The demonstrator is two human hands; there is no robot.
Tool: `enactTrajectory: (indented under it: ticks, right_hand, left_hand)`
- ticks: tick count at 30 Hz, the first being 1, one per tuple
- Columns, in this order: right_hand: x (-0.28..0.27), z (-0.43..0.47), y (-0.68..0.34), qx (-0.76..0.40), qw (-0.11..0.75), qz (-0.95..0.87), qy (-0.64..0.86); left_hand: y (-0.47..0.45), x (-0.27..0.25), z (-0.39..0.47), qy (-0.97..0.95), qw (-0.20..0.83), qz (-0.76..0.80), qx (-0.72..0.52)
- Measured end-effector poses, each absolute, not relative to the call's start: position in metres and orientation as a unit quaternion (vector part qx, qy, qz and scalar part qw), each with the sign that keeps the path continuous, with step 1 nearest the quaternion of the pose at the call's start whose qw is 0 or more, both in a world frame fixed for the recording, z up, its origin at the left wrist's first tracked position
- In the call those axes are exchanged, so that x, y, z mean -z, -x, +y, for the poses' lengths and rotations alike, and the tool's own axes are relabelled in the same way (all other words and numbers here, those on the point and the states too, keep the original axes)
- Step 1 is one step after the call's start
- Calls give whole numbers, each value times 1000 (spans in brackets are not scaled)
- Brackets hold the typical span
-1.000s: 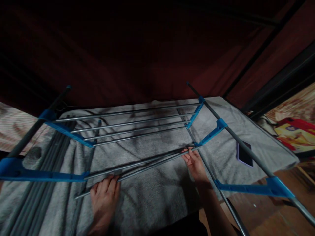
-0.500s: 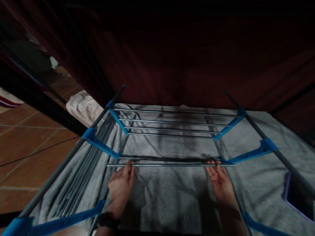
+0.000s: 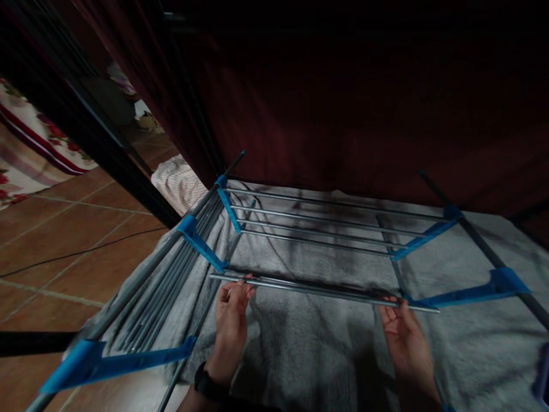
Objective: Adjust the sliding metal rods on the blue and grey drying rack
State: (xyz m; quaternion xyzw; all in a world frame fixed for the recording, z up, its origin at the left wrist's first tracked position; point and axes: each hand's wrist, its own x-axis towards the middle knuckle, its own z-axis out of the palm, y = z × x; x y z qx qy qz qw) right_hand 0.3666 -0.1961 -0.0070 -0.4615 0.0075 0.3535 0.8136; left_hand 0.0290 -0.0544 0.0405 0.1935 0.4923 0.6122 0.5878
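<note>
My left hand (image 3: 231,309) and my right hand (image 3: 405,332) grip a loose grey metal tube (image 3: 317,291) near its two ends, fingers curled around it. The tube lies just in front of a similar rung that runs between the left blue bracket (image 3: 201,245) and the right blue bracket (image 3: 476,293) of a partly built rack. Further back, several rungs span another pair of blue brackets. Long dark side poles (image 3: 141,280) carry the brackets. A dark band is on my left wrist.
Several loose tubes (image 3: 169,280) lie bundled along the left side on a grey blanket (image 3: 300,355). A dark red curtain (image 3: 321,137) hangs behind. At the left are a tiled floor (image 3: 107,234), a black cable and a striped cloth (image 3: 180,180). A purple-edged device (image 3: 541,377) sits at the right edge.
The camera view has turned left, so the rack appears shifted right. The held tube now slants down to the right in view, and my left fingers have curled further around it.
</note>
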Motion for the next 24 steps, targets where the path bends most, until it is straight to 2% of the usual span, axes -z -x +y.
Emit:
enactTrajectory:
  ticks: [4,14,24]
  right_hand:
    - [6,-190,-367,-351,811,14,467]
    - [-3,-171,-350,-375,807,9,457]
    - [41,-129,-430,-412,775,53,477]
  left_hand:
    - [-28,-45,-46,-121,605,505,-603]
    - [1,-32,-35,-103,611,546,-563]
    - [-40,-43,-35,-151,645,495,-562]
